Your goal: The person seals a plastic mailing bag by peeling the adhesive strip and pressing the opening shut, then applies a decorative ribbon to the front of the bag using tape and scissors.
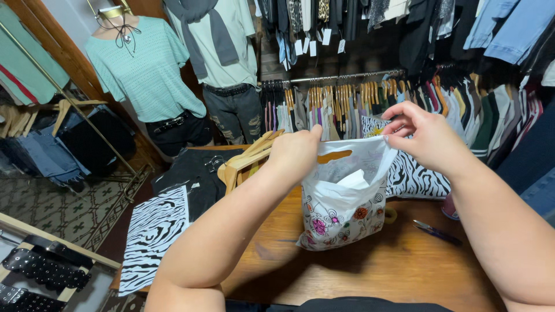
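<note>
At the middle of the wooden desk (pixel 370 271), head view: one white plastic bag (pixel 341 216) with flower print stands upright, mouth held open. Left hand (pixel 295 153) closed on the bag's left rim; right hand (pixel 425 138) pinches the right rim between thumb and fingertips, other fingers loosely curled. White folded material visible inside the bag. Behind the left hand, a bundle of wooden hangers (pixel 248 162) on a dark garment (pixel 196 173), partly hidden by the forearm. Two zebra-print pieces: one (pixel 153 231) at the desk's left edge, one (pixel 413 179) behind the bag. One purple pen (pixel 436 232) toward the right edge. Two dressed mannequins (pixel 147 69) beyond the far edge.
</note>
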